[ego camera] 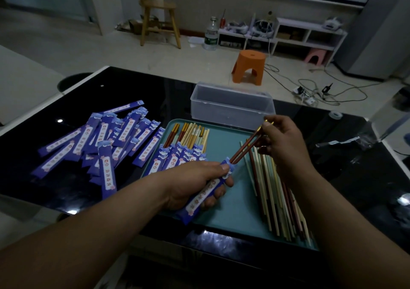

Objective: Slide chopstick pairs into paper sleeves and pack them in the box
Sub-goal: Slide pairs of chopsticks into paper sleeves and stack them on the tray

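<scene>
Left hand point(199, 186) gripping a blue printed paper sleeve point(207, 192), right hand point(281, 138) pinching a dark red gold-tipped chopstick pair point(244, 147), tips inside the sleeve mouth, above a teal tray point(230, 202)

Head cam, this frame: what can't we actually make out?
Head view: how deep the red chopstick pair sits in the sleeve; paper and left hand cover it.
Head view: whether the clear box holds anything; cloudy walls, dim light.
Head view: sleeve print; too small, blurred.
</scene>
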A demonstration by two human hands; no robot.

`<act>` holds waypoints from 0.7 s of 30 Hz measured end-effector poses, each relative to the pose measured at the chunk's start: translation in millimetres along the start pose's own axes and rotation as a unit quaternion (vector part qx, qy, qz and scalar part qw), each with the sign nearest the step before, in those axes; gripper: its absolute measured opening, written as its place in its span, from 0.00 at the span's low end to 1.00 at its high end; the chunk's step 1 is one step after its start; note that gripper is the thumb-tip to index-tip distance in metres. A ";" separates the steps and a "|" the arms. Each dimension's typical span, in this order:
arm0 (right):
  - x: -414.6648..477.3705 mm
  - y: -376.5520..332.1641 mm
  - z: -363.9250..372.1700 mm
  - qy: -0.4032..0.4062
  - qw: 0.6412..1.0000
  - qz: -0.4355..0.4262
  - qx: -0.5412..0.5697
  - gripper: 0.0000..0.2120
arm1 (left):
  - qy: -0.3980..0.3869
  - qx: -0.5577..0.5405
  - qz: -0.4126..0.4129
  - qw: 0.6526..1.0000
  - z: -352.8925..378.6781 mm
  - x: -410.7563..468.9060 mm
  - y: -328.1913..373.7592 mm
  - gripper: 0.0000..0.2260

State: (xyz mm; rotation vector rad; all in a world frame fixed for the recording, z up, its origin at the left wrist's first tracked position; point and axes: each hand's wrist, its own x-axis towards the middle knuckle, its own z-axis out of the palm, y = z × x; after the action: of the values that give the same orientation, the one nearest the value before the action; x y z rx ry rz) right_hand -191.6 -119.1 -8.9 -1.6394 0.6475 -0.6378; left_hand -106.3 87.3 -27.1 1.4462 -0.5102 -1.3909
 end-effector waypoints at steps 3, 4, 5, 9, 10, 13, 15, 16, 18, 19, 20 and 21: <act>-0.3 1.9 3.2 -0.011 1.000 0.003 -0.013 0.12 | 0.007 -0.009 0.002 1.000 -0.7 1.9 0.2 0.16; -1.4 2.9 4.5 -0.021 1.000 0.001 -0.022 0.12 | 0.010 -0.012 0.003 1.000 -1.1 2.5 0.1 0.16; -2.6 3.8 5.8 -0.031 0.999 -0.003 -0.034 0.12 | 0.013 -0.014 0.005 1.000 -1.4 2.9 0.5 0.16; -6.6 7.2 12.7 -0.056 0.997 -0.011 -0.054 0.14 | 0.023 -0.020 0.009 0.999 -0.6 3.9 1.1 0.17; -6.9 6.7 14.2 -0.063 0.997 -0.008 -0.051 0.14 | 0.026 -0.022 0.009 0.999 -0.3 3.3 1.1 0.16; -8.0 5.1 15.6 -0.080 0.996 -0.001 -0.044 0.12 | 0.025 -0.024 0.014 0.999 -0.3 2.0 0.5 0.16; -8.7 4.9 14.4 -0.078 0.996 0.006 -0.037 0.11 | 0.027 -0.027 0.017 0.999 -0.9 2.8 -1.0 0.16; -8.7 5.2 14.0 -0.077 0.997 0.009 -0.032 0.11 | 0.027 -0.028 0.019 0.999 -1.0 3.6 -1.9 0.16; -8.5 6.5 15.8 -0.074 0.997 0.014 -0.026 0.11 | 0.030 -0.031 0.025 0.999 0.0 5.5 -2.4 0.16; -8.0 8.0 17.5 -0.069 0.997 0.020 -0.025 0.10 | 0.035 -0.038 0.032 0.998 0.4 6.8 -2.4 0.15; -7.5 9.5 19.4 -0.060 0.997 0.030 -0.025 0.10 | 0.046 -0.048 0.043 0.997 0.7 8.3 -2.3 0.15; -7.5 10.7 21.0 -0.052 0.997 0.044 -0.027 0.10 | 0.061 -0.057 0.056 0.995 -0.1 10.5 -2.4 0.15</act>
State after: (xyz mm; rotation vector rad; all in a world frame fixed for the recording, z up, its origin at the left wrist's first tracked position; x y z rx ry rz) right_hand -182.5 -100.9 -23.0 -1.6726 0.6616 -0.4708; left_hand -104.5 79.4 -34.2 1.3782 -0.4205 -1.2156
